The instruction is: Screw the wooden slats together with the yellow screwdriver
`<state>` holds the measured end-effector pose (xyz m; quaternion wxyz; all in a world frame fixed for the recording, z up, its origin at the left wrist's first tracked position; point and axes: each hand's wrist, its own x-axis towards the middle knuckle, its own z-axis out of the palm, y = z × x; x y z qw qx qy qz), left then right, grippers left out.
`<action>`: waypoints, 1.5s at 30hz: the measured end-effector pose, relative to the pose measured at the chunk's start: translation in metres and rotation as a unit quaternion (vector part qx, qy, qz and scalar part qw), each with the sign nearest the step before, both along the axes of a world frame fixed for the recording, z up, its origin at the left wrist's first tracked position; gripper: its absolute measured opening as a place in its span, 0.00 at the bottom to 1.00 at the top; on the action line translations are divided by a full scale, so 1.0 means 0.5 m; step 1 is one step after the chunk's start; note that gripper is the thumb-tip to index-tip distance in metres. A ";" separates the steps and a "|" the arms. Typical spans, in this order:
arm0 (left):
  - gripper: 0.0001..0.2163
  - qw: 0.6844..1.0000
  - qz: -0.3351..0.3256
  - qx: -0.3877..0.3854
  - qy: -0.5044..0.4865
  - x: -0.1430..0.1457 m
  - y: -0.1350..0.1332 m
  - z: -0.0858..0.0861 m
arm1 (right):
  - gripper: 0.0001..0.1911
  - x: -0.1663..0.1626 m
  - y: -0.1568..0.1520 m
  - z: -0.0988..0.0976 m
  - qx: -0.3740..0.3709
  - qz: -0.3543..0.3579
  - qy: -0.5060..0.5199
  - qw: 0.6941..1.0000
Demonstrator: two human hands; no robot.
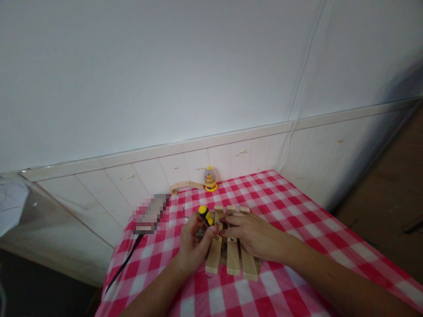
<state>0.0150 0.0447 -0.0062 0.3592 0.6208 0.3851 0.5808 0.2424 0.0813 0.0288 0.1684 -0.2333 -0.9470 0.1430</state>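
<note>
My left hand (194, 241) is closed around a small screwdriver (205, 215) with a yellow and black handle. The tool leans over the left of several pale wooden slats (233, 259), its tip hidden by my fingers. Across the upper part of the slats lies my right hand (254, 231), fingers stretched out and apart, fingertips close to the screwdriver's lower end. Metal screw heads or holes (217, 237) show in the slats. Something brownish sits beneath the slats, mostly covered.
A red-and-white checked tablecloth (284, 273) covers the table. By the wall stand a curved wooden piece (188, 185) and a clear container with yellow cap and base (210, 178). Small screws (183, 210) lie left of the slats. A blurred-out flat object (151, 214) trails a black cable (125, 262).
</note>
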 end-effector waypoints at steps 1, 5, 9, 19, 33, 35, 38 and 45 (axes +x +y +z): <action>0.17 1.000 -0.001 -0.006 -0.002 0.001 -0.001 0.002 | 0.20 0.000 0.000 0.000 0.001 0.000 0.000 1.000; 0.17 1.000 -0.008 -0.012 -0.002 0.003 -0.002 0.005 | 0.20 0.001 0.002 -0.003 0.002 0.005 0.004 1.000; 0.15 1.000 -0.007 -0.001 0.008 0.004 0.001 -0.001 | 0.21 0.002 0.004 -0.004 -0.006 0.011 0.016 1.000; 0.13 0.999 -0.014 0.021 0.046 -0.005 0.004 -0.009 | 0.21 0.001 0.003 -0.002 -0.002 0.018 0.024 1.000; 0.18 0.996 -0.059 0.025 0.066 -0.010 -0.002 0.016 | 0.21 0.000 -0.001 0.008 -0.014 0.019 0.020 1.000; 0.18 0.995 -0.061 0.026 0.070 -0.011 -0.002 0.015 | 0.21 0.000 -0.002 0.010 -0.015 0.016 0.019 1.000; 0.18 0.995 -0.065 0.027 0.074 -0.012 -0.001 0.012 | 0.21 0.001 0.000 0.006 -0.015 0.015 0.019 1.000; 0.16 1.000 -0.001 -0.018 0.025 0.001 0.011 -0.002 | 0.22 -0.001 0.003 -0.004 -0.005 0.010 0.018 1.000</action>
